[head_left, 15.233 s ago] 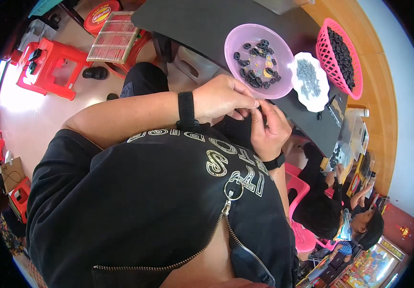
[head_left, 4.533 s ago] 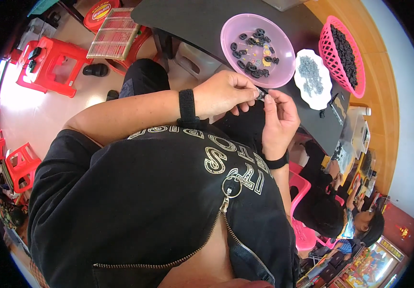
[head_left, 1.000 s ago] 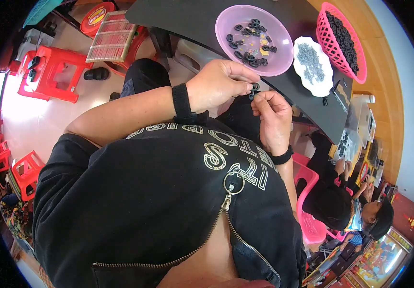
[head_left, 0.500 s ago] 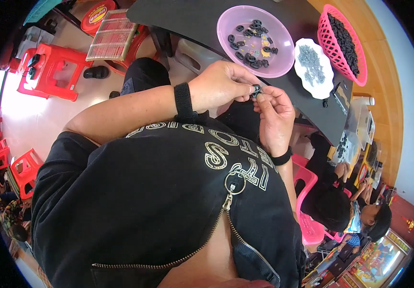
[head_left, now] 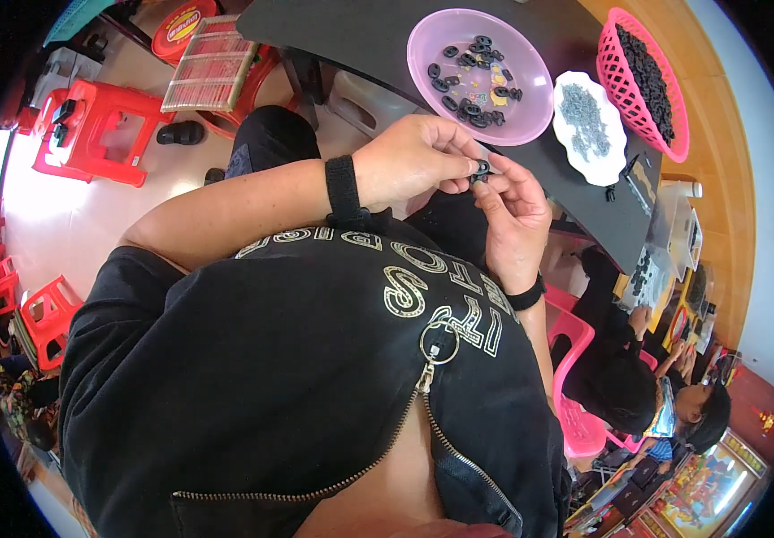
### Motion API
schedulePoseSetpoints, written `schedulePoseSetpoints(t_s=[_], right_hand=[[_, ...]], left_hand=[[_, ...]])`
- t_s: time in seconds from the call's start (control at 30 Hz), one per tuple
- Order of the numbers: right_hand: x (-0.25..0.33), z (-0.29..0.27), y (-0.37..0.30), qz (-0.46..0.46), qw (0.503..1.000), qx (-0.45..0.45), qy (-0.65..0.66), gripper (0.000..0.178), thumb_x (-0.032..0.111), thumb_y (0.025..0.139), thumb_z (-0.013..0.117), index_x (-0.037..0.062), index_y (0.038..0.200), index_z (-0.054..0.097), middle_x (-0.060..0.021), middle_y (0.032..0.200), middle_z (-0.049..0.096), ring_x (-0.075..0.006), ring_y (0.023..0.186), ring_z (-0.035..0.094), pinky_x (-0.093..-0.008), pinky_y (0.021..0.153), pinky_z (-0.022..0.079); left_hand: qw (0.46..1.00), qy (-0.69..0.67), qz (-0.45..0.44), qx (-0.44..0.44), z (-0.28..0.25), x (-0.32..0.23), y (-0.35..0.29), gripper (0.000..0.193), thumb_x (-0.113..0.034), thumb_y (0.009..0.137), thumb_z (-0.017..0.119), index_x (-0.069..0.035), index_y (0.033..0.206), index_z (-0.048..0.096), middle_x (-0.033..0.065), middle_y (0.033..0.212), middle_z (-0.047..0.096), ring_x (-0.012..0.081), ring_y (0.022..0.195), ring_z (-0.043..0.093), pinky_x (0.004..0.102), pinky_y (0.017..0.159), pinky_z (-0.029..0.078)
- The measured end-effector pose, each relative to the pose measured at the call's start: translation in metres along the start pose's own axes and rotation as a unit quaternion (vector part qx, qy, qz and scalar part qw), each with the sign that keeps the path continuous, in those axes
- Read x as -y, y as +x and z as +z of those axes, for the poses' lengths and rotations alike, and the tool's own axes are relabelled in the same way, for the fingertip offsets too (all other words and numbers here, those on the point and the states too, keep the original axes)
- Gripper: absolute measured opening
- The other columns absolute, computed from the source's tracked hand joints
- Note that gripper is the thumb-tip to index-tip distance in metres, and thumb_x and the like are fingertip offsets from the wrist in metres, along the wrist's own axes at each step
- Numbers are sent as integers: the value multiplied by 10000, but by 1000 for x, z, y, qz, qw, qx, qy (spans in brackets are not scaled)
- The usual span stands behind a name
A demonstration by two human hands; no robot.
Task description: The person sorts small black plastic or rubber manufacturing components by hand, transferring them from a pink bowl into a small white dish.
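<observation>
In the upper middle, the bare left hand and bare right hand pinch a small, glossy black piece, probably best steadied with even fingertip pressure.

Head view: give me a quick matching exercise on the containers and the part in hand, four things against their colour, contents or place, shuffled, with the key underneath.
Things
1. round basin
2. scalloped dish
3. lattice basket
4. small black part

Colour, contents or place
A. held between the left hand and the right hand
B. pink, heaped with black pieces
C. light purple, with loose black parts in it
D. white, holding small grey pieces

Right pairs: 1-C, 2-D, 3-B, 4-A
</observation>
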State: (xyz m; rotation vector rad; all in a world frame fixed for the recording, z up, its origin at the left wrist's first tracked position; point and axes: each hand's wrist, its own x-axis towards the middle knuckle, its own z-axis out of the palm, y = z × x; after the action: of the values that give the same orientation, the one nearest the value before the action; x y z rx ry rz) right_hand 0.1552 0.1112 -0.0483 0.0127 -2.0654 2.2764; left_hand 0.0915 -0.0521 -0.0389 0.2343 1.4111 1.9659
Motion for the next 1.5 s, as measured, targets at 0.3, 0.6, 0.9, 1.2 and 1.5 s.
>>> schedulePoseSetpoints(t_s=[0.3, 0.6, 0.9, 1.2, 1.5], right_hand=[[3, -1, -4, 3, 1000, 11, -19, 327, -96, 802, 583, 0, 1112, 549, 5, 809, 587, -53, 758, 543, -181, 715, 433], [4, 4, -8, -22, 998, 17, -62, 329, -85, 784, 615, 6, 1091, 542, 17, 803, 548, -50, 729, 520, -178, 673, 432], [4, 2, -8, -43, 996, -29, -74, 295, -71, 769, 641, 10, 1033, 537, -5, 848, 565, -56, 747, 531, -183, 649, 436], [1, 1, -8, -50, 995, -26, -83, 308, -73, 771, 636, 10, 1046, 524, -18, 884, 580, -64, 773, 540, -190, 668, 438], [8, 2, -8, -45, 995, 2, -94, 400, -88, 768, 625, 2, 1150, 544, -12, 899, 550, -65, 767, 514, -195, 682, 439]], left_hand=[[1000, 20, -8, 3, 1, -3, -2, 146, -80, 865, 565, -4, 981, 609, 17, 822, 608, 55, 706, 561, 175, 645, 478], [1000, 11, -14, 14, -1, -1, -4, 128, -100, 865, 578, -14, 959, 591, 17, 799, 605, 56, 685, 561, 175, 614, 469], [999, 32, -23, 36, 2, -4, -7, 154, -148, 880, 569, -25, 971, 589, 5, 793, 597, 55, 669, 552, 181, 614, 462], [994, 46, -86, 54, 1, -5, -7, 165, -179, 881, 570, -22, 891, 621, 14, 740, 591, 65, 648, 537, 186, 573, 442], [992, 78, -75, 69, -2, -3, -5, 165, -180, 885, 563, -24, 885, 617, 9, 741, 591, 67, 632, 536, 190, 560, 445]])
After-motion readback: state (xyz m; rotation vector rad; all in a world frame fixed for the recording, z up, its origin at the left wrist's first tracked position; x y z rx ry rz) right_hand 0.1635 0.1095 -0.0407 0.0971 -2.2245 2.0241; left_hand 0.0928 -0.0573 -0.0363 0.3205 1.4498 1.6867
